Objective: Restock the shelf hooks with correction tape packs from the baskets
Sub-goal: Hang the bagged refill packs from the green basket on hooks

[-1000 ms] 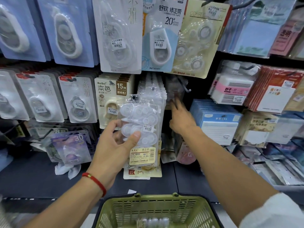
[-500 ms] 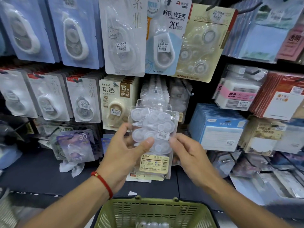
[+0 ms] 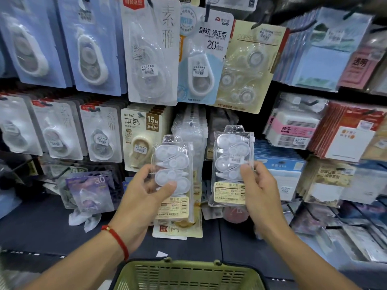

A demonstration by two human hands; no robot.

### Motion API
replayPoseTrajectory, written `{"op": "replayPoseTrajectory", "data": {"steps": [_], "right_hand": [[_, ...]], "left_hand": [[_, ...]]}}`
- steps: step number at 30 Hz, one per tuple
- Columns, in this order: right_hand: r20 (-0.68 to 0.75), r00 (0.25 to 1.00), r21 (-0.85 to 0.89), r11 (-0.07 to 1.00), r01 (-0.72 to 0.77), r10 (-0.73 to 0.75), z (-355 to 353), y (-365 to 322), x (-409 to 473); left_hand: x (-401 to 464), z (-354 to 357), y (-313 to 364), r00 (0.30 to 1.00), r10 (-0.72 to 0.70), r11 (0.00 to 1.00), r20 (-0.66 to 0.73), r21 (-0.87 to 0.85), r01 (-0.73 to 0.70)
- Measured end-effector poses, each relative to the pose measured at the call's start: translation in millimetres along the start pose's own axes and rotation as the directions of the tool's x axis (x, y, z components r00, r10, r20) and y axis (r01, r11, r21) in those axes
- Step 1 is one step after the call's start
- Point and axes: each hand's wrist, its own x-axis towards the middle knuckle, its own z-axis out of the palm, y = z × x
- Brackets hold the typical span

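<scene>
My left hand [image 3: 144, 197] grips a small stack of clear correction tape packs [image 3: 174, 164] from the left side, thumb across the front. My right hand [image 3: 258, 189] holds one clear correction tape pack [image 3: 230, 155] upright by its right edge, thumb on the front. Both are held in front of the shelf, a little apart from each other. Behind them a row of the same clear packs [image 3: 189, 126] hangs on a hook. A green basket [image 3: 188, 273] sits below my arms at the bottom edge.
Hooks full of other correction tape cards cover the wall: blue cards [image 3: 92, 47] upper left, a beige BoBo pack [image 3: 142, 135] beside the clear row. Sticky notes and erasers [image 3: 293, 128] fill the right side. A dark shelf ledge [image 3: 41, 222] runs below with loose packs.
My right hand came back from the hook area, took one pack off the stack in my left hand and drew it away to the right. The left hand stayed nearly still.
</scene>
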Motion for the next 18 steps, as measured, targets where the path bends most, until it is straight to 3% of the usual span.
{"op": "replayPoseTrajectory", "data": {"steps": [7, 10, 12, 14, 16, 18], "right_hand": [[-0.002, 0.999, -0.017, 0.999, -0.048, 0.048, -3.6, 7.0, 2.8], [-0.072, 0.995, -0.329, 0.943, 0.039, -0.066, -4.3, 7.7, 1.7], [0.007, 0.986, -0.384, 0.91, 0.158, -0.168, 0.2, 6.6, -1.3], [0.178, 0.972, -0.326, 0.922, 0.207, -0.155, 8.7, 7.2, -8.8], [0.323, 0.941, -0.257, 0.948, 0.185, -0.096, 17.4, 9.9, -16.7], [0.358, 0.931, -0.118, 0.986, 0.119, -0.069, 22.8, 11.3, -21.1]], "left_hand": [[-0.1, -0.5, 1.8, 1.0, 0.012, 1.0, 0.003, -0.017, -0.012], [-1.1, 1.5, 3.8, 0.999, -0.005, 0.999, 0.034, -0.042, 0.006], [-3.0, 4.6, 4.2, 0.996, -0.011, 0.997, 0.086, -0.071, 0.017], [-4.4, 8.3, 2.5, 0.991, -0.002, 0.997, 0.137, -0.082, 0.014], [-6.0, 11.6, 0.7, 0.982, 0.02, 0.998, 0.185, -0.057, -0.009], [-6.3, 14.2, -0.6, 0.975, 0.031, 0.999, 0.222, -0.041, -0.023]]}}
